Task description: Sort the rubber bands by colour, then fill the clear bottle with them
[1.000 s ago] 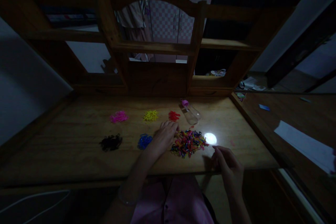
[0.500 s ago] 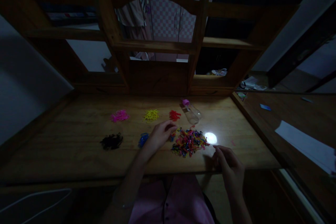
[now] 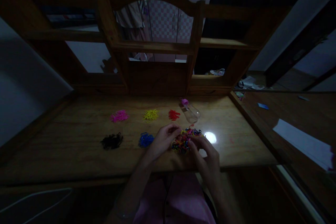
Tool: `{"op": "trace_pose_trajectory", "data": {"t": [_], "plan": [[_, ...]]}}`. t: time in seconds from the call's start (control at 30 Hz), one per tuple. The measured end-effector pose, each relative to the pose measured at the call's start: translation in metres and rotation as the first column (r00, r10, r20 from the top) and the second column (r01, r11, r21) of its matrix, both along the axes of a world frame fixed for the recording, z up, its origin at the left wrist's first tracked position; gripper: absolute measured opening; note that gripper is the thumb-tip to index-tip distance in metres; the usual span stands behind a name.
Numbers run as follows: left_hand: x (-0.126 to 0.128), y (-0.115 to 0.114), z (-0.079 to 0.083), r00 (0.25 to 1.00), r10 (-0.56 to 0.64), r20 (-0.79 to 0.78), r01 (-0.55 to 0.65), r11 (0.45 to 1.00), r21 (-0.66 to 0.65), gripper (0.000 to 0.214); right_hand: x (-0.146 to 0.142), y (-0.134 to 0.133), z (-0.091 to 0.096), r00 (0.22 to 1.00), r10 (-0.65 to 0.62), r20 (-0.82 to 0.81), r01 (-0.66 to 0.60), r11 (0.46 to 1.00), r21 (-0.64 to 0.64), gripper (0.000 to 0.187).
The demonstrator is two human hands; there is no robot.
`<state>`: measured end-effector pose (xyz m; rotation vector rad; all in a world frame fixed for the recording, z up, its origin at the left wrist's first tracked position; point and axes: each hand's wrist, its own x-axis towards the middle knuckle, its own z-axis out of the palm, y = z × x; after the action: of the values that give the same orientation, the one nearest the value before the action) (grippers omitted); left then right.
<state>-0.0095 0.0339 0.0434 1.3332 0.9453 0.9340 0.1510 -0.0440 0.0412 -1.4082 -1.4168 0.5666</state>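
A mixed pile of small coloured loop-shaped pieces (image 3: 180, 146) lies on the wooden desk, partly covered by my right hand (image 3: 207, 155). The thumb and index finger of that hand nearly meet at the pile; anything between them is too small to make out. At the pile's left edge my left hand (image 3: 165, 138) has thumb and fingertips drawn together, and what they pinch cannot be seen. Left of it sits a blue heap (image 3: 145, 140), with a black heap (image 3: 112, 141) farther left. Behind are pink (image 3: 119, 116), yellow (image 3: 150, 114) and red (image 3: 173, 114) heaps of similar pieces.
A clear bottle with a pink cap (image 3: 191, 112) lies on its side behind the pile. A wooden shelf unit (image 3: 157, 77) rises along the back of the desk (image 3: 86, 161). On the right-hand surface are a white sheet (image 3: 301, 143) and a small blue card (image 3: 263, 106).
My right hand has moved left from beside the mixed pile to over it. My left hand has shifted slightly right and down, uncovering more of the blue heap.
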Motion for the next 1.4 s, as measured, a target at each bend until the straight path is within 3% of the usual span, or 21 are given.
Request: {"op": "trace_pose_trajectory", "data": {"t": [0.1,0.27,0.47,0.57,0.63,0.7,0.83,1.0,1.1,1.17,1.3,1.4], "plan": [[0.002,-0.009,0.011,1.0,0.004,-0.023,-0.003,0.999,0.04,0.02,-0.017,0.006,0.005,1.0,-0.027,-0.015,0.027,1.0,-0.012,0.02],[0.001,-0.018,0.023,0.999,0.029,-0.043,-0.027,0.998,0.051,0.02,-0.021,0.006,0.005,0.993,-0.035,-0.117,0.028,0.998,-0.061,0.023],[-0.008,-0.015,0.016,0.998,0.051,0.021,-0.051,0.999,-0.005,0.025,-0.01,-0.001,0.009,0.983,-0.102,-0.153,0.09,0.992,-0.084,0.024],[-0.032,-0.001,0.01,0.981,0.162,-0.107,-0.152,0.983,0.1,0.022,0.004,-0.004,0.007,0.979,-0.168,-0.12,0.16,0.984,-0.072,0.024],[-0.055,0.014,0.008,0.917,0.302,-0.263,-0.242,0.941,0.237,0.019,0.013,-0.005,0.005,0.975,-0.201,-0.1,0.193,0.978,-0.077,0.025],[-0.078,0.034,0.009,0.824,0.39,-0.412,-0.246,0.9,0.36,0.017,0.02,-0.005,0.002,0.971,-0.219,-0.091,0.211,0.973,-0.091,0.026],[-0.107,0.073,0.012,0.7,0.391,-0.598,-0.082,0.875,0.477,0.015,0.022,-0.003,0.0,0.973,-0.195,-0.12,0.185,0.979,-0.09,0.028],[-0.11,0.095,0.012,0.61,0.384,-0.694,-0.015,0.88,0.474,0.019,0.013,-0.001,0.007,0.972,-0.075,-0.224,0.055,0.994,-0.096,0.028],[-0.096,0.081,0.024,0.614,0.456,-0.644,-0.033,0.83,0.556,0.02,0.008,-0.003,0.013,0.966,-0.053,-0.252,0.031,0.996,-0.089,0.028],[-0.079,0.056,0.038,0.697,0.447,-0.561,-0.04,0.805,0.592,0.022,0.005,-0.004,0.015,0.969,-0.055,-0.243,0.034,0.995,-0.089,0.028],[-0.034,-0.012,0.058,0.847,0.177,-0.502,0.13,0.846,0.517,0.025,0.0,-0.01,0.015,0.982,-0.01,-0.191,-0.009,0.995,-0.103,0.027],[-0.016,-0.055,0.055,0.891,0.003,-0.454,0.223,0.868,0.443,0.025,-0.008,-0.019,0.012,0.988,0.067,-0.142,-0.085,0.989,-0.124,0.027]]}}
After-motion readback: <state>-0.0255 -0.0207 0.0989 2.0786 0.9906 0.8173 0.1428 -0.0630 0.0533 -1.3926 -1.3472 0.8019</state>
